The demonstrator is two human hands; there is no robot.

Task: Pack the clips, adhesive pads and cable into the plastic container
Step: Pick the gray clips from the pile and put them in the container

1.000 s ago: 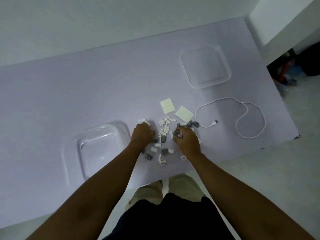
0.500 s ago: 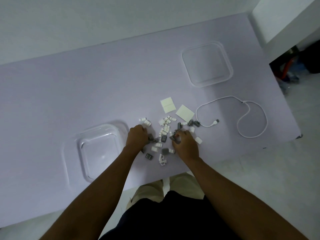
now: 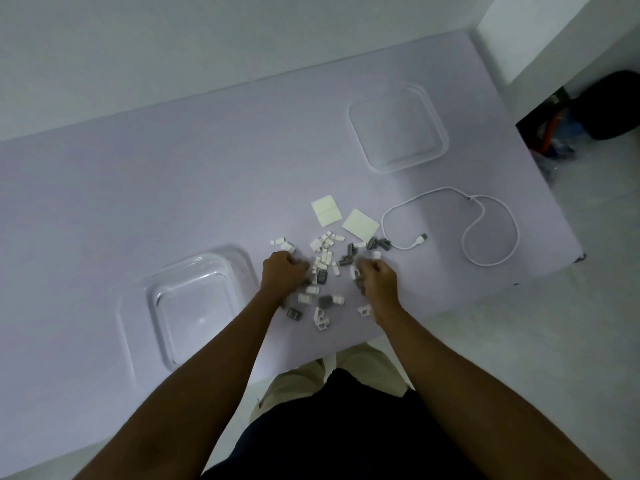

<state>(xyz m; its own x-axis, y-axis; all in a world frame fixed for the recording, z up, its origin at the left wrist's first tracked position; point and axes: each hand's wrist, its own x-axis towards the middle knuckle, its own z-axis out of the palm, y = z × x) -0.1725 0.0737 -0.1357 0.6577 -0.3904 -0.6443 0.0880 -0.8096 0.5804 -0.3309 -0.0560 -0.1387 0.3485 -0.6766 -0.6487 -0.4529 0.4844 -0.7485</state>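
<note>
Plain interior, home or bare workroom, not decidable from the head view. Pale lilac table (image 3: pixel 173 174) set against a bare white wall (image 3: pixel 207 46); white pillar (image 3: pixel 554 32) at the table's far right corner; pale hard floor (image 3: pixel 571 327) below the near edge. Dark bag (image 3: pixel 613 105) and a jumble of orange and blue items (image 3: pixel 551 135) on the floor in the shadowed recess behind the pillar, suggestive of household storage.
</note>
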